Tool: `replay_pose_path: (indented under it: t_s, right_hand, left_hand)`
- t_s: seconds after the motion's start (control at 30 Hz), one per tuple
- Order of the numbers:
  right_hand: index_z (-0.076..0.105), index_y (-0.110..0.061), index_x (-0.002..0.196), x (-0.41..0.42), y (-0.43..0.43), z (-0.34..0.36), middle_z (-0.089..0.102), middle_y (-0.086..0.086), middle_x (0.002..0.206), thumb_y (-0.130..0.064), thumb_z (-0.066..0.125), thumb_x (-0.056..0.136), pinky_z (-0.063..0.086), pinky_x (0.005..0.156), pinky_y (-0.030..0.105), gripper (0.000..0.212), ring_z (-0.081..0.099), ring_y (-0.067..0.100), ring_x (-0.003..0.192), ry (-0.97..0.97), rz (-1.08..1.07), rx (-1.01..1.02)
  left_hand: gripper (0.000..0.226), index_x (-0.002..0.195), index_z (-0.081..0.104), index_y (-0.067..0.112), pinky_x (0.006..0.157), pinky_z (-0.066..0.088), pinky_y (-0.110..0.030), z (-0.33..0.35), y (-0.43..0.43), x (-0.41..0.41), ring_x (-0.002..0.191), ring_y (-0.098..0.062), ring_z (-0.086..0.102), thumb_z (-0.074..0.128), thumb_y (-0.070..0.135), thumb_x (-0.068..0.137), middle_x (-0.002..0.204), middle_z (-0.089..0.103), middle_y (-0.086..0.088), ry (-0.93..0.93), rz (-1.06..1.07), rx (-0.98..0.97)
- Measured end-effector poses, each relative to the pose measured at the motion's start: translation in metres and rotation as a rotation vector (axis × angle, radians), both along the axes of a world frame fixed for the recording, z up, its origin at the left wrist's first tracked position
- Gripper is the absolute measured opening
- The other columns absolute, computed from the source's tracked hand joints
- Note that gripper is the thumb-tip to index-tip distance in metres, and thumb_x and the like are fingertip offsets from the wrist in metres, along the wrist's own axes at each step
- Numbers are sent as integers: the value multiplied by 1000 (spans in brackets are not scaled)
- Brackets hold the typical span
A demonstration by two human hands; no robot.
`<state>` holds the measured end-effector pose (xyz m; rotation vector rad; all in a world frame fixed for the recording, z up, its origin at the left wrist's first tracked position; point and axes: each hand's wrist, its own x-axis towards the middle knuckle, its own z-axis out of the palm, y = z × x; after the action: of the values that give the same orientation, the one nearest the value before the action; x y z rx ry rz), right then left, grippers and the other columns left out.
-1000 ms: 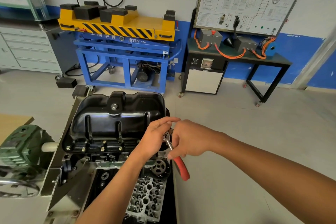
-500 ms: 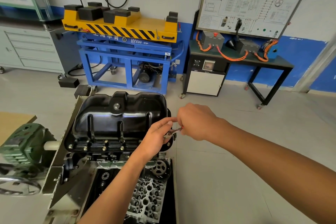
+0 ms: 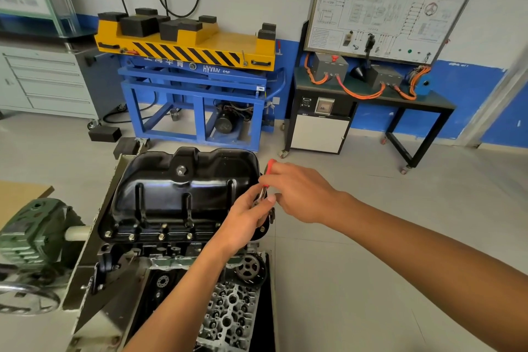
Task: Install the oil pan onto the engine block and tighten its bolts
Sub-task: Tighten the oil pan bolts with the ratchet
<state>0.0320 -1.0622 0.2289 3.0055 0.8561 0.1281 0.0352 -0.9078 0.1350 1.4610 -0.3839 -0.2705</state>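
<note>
A glossy black oil pan [image 3: 183, 191] sits on top of the engine block [image 3: 160, 254], with several bolts [image 3: 161, 236] showing along its near flange. At the pan's right near corner, my left hand [image 3: 245, 223] pinches the head of a ratchet wrench [image 3: 261, 197]. My right hand [image 3: 300, 191] grips the wrench's red handle [image 3: 269, 166], which now points away from me, past the pan's right edge. The bolt under the wrench head is hidden by my fingers.
The engine hangs on a stand with a green gearbox [image 3: 34, 231] and a handwheel [image 3: 25, 297] at the left. Behind stand a blue and yellow lift table [image 3: 197, 66], a training board on a black table [image 3: 371, 88] and grey drawers [image 3: 43, 80]. Grey floor lies to the right.
My right hand has swung the red handle from pointing toward me, round the pan's right side, to pointing away. My left hand has stayed on the wrench head.
</note>
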Motion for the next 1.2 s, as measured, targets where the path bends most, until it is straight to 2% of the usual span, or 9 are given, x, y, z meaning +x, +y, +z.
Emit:
replay_pose_path:
  t_s: [0.1,0.2,0.33,0.4,0.5,0.7,0.77,0.9,1.2]
  right_hand:
    - [61,-23,124,-4,-4,3,56,0,109,-24,55,97,52,75,41,28,56,21,99,28,-45,-14]
    - [65,-18,102,-10,-6,7,59,2,92,-34,52,98,53,70,40,21,60,25,85,48,-95,-64]
    - [55,-20,64,-21,-4,9,54,-2,60,-43,56,96,44,54,31,39,56,21,59,119,-115,-71]
    - [55,-18,54,-26,-1,8,56,-2,47,-45,55,94,50,55,31,48,57,18,52,208,-101,-56]
    - [58,-16,53,-34,8,1,48,-4,44,-47,57,92,42,50,28,50,48,14,47,274,-89,4]
    - [46,-20,50,-49,35,-19,46,-2,49,-45,52,97,35,51,29,53,44,12,47,325,-35,149]
    - [47,-19,50,-52,38,-20,45,-2,47,-50,56,93,35,51,30,54,41,12,45,325,-33,173]
    - [47,-17,48,-54,35,-13,39,-4,43,-52,65,87,36,50,31,56,36,13,42,404,-71,182]
    - [54,-14,52,-36,4,2,38,-2,45,-47,73,84,34,50,28,49,37,15,45,509,-155,20]
  left_hand:
    - [59,145,48,27,57,28,-26,-5,-1,2,59,-14,31,59,47,91,66,33,-5,23,87,-4]
    - [49,141,53,26,67,38,-23,-8,-2,4,72,-17,49,60,43,95,83,58,-11,58,160,-35]
    - [26,127,65,20,59,45,-15,-6,-3,5,66,-4,56,56,26,103,81,64,-1,43,213,-57]
    - [23,122,67,19,70,51,-23,-4,-2,4,77,-9,61,55,22,103,84,67,2,33,235,-43]
    - [20,116,70,17,93,48,-37,-2,-1,3,98,-20,63,56,18,102,104,71,-4,-3,259,-13]
    - [16,108,71,14,65,40,-33,1,2,0,61,-21,44,56,12,102,68,54,-7,-34,238,-23]
    - [22,104,72,11,68,43,-23,4,3,-1,65,-12,50,50,10,104,72,62,2,-48,234,-19]
    - [29,98,70,5,62,36,-27,8,2,0,63,-21,40,42,6,105,68,47,-11,0,201,-32]
    - [34,103,73,12,66,39,-22,8,-1,1,61,-1,51,39,7,104,63,60,18,51,164,-18]
